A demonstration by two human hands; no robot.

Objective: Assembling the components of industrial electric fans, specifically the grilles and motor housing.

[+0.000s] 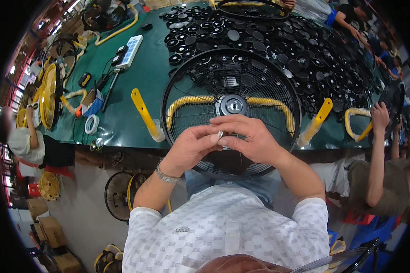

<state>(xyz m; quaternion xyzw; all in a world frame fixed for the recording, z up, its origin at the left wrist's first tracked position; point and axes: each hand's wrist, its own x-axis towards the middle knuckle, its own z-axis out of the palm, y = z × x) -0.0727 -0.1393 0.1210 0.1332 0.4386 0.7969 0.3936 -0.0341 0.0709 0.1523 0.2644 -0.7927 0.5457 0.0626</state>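
My left hand (194, 142) and my right hand (248, 136) meet in front of my chest, fingers closed. Between the fingertips of both shows a small shiny silvery piece (220, 134), too small to name. Just beyond and below them a round black wire fan guard (271, 84) rests at the table's near edge. At its middle sits a dark hub with a silvery centre (233, 105). A yellow tube stand (191, 100) shows through the wires, with a flat-ended yellow leg (143, 111) to the left and another yellow leg (321, 113) to the right.
Many black round parts (305, 63) cover the green table's (118, 104) far right. On the left lie a power strip (131, 51), a small blue box (92, 102) and a white tape roll (91, 124). Other people work at both sides; one raised hand (380, 117) is at right.
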